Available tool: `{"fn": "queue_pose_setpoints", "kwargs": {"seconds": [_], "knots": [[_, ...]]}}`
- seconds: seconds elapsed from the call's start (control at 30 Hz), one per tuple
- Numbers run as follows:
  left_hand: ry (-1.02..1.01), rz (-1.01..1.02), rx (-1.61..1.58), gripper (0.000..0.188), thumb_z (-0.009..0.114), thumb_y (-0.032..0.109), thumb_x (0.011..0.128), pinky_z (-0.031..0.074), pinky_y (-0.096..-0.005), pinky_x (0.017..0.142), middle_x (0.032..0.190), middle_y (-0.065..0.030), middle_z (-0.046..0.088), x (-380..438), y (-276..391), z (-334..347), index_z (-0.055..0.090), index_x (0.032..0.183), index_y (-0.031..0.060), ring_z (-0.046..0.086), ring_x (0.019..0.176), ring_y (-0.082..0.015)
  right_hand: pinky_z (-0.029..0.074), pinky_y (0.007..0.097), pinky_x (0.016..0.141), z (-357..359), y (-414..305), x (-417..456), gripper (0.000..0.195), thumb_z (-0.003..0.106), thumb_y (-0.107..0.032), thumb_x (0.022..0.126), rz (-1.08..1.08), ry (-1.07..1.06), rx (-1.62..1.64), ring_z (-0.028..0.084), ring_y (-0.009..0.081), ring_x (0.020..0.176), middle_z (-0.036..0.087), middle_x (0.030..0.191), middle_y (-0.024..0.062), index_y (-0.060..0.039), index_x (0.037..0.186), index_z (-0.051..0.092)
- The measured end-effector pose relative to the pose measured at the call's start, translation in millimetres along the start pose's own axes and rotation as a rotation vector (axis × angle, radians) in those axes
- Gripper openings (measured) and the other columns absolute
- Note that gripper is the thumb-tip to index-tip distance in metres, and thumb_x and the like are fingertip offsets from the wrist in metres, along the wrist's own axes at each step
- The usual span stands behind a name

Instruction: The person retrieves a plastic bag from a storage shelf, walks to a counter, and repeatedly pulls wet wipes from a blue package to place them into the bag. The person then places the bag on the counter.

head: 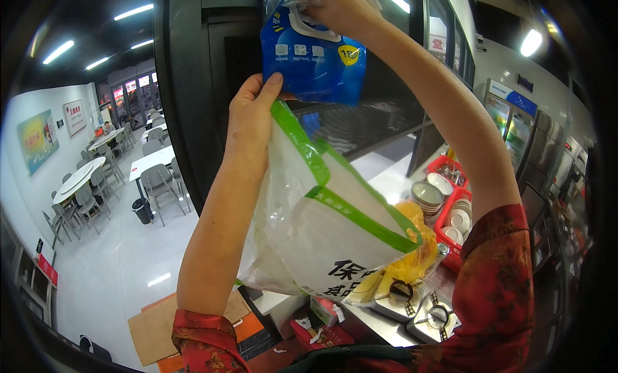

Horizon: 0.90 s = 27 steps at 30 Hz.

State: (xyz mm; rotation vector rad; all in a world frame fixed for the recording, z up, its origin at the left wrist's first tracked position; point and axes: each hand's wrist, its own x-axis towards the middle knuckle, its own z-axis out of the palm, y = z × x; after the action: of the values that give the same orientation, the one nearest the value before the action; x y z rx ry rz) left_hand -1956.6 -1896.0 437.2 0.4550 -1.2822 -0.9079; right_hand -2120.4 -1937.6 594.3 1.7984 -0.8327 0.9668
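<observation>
A blue plastic package (pixel 314 68) with a white opening hangs upright before the dark glass partition. My right hand (pixel 338 10) is at its upper part, fingers closed on whitish film at the opening. Below and to the left, my left hand (pixel 256 107) pinches the green rim of a translucent plastic bag (pixel 309 228), its thumb against the package's lower edge. The bag hangs with its mouth apart and bears green bands and dark writing. Its lower part hides some of the counter.
To the right, the counter holds stacked bowls (pixel 427 194), red baskets (pixel 449 250) of dishes and utensils, a yellow plastic bag (pixel 415 257) and metal portable stoves (pixel 434 317). Cardboard (pixel 159 324) lies at lower left. Tables, chairs and a seated person (pixel 108 127) are beyond the dark frame.
</observation>
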Motion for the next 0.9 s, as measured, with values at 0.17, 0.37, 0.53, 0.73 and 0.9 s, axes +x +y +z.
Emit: {"fn": "queue_pose_setpoints", "kwargs": {"seconds": [0.17, 0.37, 0.53, 0.73, 0.9], "knots": [[0.002, -0.006, -0.015, 0.026, 0.06, 0.032, 0.091, 0.046, -0.0224, 0.062, 0.082, -0.0062, 0.065, 2.3, -1.2, -0.2, 0.06, 0.102, 0.0083, 0.057, 0.067, -0.0104, 0.051, 0.0463, 0.071, 6.3, 0.1, 3.1, 0.021, 0.059, -0.027, 0.076, -0.064, -0.186, -0.059, 0.064, 0.0364, 0.085, 0.064, 0.083, 0.0211, -0.0086, 0.084, 0.064], [0.03, -0.017, -0.02, 0.019, 0.058, 0.024, 0.093, 0.047, -0.0232, 0.06, 0.08, -0.0062, 0.064, 0.7, 2.9, 2.3, 0.06, 0.099, 0.0068, 0.056, 0.064, -0.011, 0.055, 0.0359, 0.081, 24.9, 24.3, -0.1, 0.049, 0.054, -0.047, 0.089, -0.141, -0.296, -0.059, 0.066, 0.0289, 0.095, 0.065, 0.112, 0.0148, -0.0091, 0.118, 0.062], [0.031, -0.029, -0.005, 0.019, 0.057, 0.025, 0.093, 0.047, -0.0236, 0.06, 0.078, -0.0057, 0.063, -1.6, 5.6, 0.1, 0.06, 0.098, 0.0069, 0.056, 0.063, -0.011, 0.051, 0.0437, 0.077, 1.8, 15.8, 9.6, 0.026, 0.058, -0.027, 0.077, -0.468, -0.332, -0.066, 0.065, 0.035, 0.086, 0.066, 0.088, 0.021, -0.006, 0.09, 0.066], [0.111, -0.037, 0.069, 0.022, 0.056, 0.027, 0.094, 0.047, -0.0239, 0.062, 0.082, -0.006, 0.064, -6.8, 10.1, 0.4, 0.06, 0.101, 0.0071, 0.057, 0.066, -0.0114, 0.049, 0.0444, 0.08, 1.5, -2.3, 10.6, 0.022, 0.055, -0.023, 0.082, -0.205, -0.331, 0.056, 0.063, 0.0375, 0.088, 0.065, 0.094, 0.0196, -0.005, 0.092, 0.061], [0.073, -0.021, 0.067, 0.023, 0.055, 0.027, 0.094, 0.047, -0.0241, 0.063, 0.083, -0.006, 0.063, -5.3, 10.1, -0.3, 0.059, 0.104, 0.0068, 0.057, 0.068, -0.0116, 0.049, 0.0432, 0.078, 6.1, 1.3, -2.8, 0.025, 0.058, -0.018, 0.08, -0.004, -0.073, 0.229, 0.061, 0.037, 0.091, 0.062, 0.094, 0.0196, -0.006, 0.102, 0.056]]}}
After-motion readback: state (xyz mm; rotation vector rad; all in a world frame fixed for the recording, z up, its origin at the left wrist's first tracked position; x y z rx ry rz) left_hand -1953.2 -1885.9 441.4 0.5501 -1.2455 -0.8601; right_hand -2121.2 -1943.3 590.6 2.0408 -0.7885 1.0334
